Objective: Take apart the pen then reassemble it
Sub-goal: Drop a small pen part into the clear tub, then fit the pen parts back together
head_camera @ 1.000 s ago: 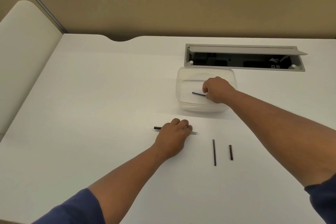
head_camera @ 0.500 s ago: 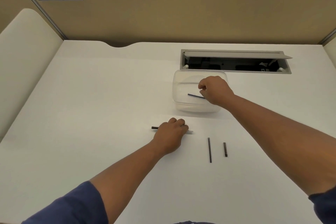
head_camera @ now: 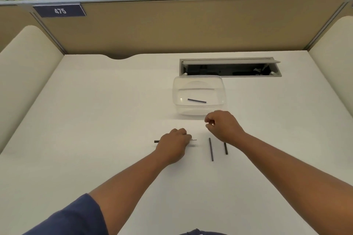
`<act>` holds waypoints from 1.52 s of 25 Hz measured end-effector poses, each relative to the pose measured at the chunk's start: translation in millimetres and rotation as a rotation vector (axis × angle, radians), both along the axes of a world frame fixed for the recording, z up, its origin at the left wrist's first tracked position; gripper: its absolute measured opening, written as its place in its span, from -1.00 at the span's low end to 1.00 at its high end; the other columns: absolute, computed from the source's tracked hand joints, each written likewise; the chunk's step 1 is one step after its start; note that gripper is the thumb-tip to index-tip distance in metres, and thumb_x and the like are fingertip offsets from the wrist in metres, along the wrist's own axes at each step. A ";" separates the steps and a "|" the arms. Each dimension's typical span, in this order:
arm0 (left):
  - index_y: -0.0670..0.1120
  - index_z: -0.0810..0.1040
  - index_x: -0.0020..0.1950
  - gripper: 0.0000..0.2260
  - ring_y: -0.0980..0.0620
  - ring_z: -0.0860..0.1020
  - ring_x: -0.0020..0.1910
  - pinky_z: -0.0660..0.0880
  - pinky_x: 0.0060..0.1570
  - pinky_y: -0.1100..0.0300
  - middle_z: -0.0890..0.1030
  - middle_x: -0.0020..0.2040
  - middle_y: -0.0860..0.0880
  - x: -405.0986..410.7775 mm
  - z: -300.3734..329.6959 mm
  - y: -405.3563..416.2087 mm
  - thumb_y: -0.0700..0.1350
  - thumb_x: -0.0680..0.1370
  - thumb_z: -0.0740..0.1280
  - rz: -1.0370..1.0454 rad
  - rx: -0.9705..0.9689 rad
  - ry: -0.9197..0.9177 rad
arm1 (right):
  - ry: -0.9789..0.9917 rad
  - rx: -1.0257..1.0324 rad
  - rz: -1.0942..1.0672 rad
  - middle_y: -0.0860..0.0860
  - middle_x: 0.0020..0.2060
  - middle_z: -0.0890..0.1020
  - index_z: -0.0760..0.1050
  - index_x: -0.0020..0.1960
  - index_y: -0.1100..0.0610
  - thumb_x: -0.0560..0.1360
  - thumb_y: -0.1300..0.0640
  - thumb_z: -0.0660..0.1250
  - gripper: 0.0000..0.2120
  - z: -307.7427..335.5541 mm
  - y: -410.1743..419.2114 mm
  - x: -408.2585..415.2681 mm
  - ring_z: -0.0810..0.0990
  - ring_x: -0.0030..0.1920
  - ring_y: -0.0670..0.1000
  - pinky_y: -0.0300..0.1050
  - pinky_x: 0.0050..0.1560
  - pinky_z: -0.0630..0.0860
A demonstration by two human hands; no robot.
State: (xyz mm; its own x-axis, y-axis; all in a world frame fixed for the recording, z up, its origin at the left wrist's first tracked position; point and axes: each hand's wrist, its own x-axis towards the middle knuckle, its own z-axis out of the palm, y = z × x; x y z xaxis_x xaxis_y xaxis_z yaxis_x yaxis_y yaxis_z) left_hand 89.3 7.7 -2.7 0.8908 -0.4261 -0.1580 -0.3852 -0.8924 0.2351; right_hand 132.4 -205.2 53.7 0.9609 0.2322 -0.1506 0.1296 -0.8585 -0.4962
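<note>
A person leans over a white desk [head_camera: 95, 120] with both arms out. The left hand [head_camera: 174, 144] lies on the desk with its fingers curled over a thin pen part [head_camera: 156, 141]. A dark end sticks out to the left of the hand and a white tip pokes out to the right. The hand holds that part down against the desk.

The right hand [head_camera: 222, 126] hangs just in front of a clear plastic tub [head_camera: 198, 109]. Its fingers are bent in, with the thumb and first finger close together. I cannot tell if something tiny is pinched between them.

Inside the tub lies one short dark stick [head_camera: 197, 100], a little slanted, flat on the bottom.

Two more dark pieces lie on the desk to the right of the left hand. The long thin rod [head_camera: 211, 149] points away from the person. The shorter piece [head_camera: 226, 148] lies just beside it on the right, and its far end is hidden under the right wrist. The two do not touch.

Behind the tub is a grey open slot [head_camera: 230, 67] in the desk. A brown wall panel [head_camera: 172, 28] stands at the back with a blue sign [head_camera: 59, 10] that says 475
</note>
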 end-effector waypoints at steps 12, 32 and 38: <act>-0.17 0.61 -0.03 -0.81 0.03 0.38 -0.30 0.37 -0.24 0.11 0.50 -0.23 0.00 -30.4 6.8 -3.6 -0.08 0.65 0.29 0.491 -0.614 0.358 | 0.217 -0.150 -0.231 0.06 -0.29 0.65 0.53 -0.24 0.17 0.48 -0.04 0.36 -0.72 -49.7 1.2 -73.2 0.60 -0.23 0.12 -0.07 -0.28 0.47; -0.08 0.64 0.08 -0.92 0.06 0.61 -0.16 0.59 -0.06 0.13 0.61 -0.13 -0.01 -40.3 17.8 -4.4 -0.17 0.60 0.39 0.723 -1.074 0.551 | 0.182 -0.219 -0.154 0.09 -0.26 0.56 0.48 -0.18 0.21 0.46 0.19 0.22 -0.89 -52.6 7.5 -78.1 0.45 -0.27 0.11 -0.10 -0.37 0.31; -0.07 0.65 0.09 -0.92 0.06 0.62 -0.16 0.61 -0.04 0.14 0.62 -0.12 0.00 -42.8 17.8 -5.1 -0.16 0.61 0.40 0.731 -1.105 0.562 | 0.171 -0.309 -0.082 0.04 -0.40 0.48 0.44 -0.26 0.18 0.43 0.22 0.22 -0.89 -53.1 8.9 -84.0 0.52 -0.28 0.15 -0.11 -0.42 0.29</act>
State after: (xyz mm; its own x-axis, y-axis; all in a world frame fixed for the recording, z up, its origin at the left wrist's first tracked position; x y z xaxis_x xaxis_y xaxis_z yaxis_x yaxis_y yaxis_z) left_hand 46.5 2.6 15.1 0.8909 -0.0431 -0.4522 0.4457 -0.1098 0.8884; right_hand 48.3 -196.3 0.7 0.9294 0.0744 -0.3616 -0.0078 -0.9753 -0.2206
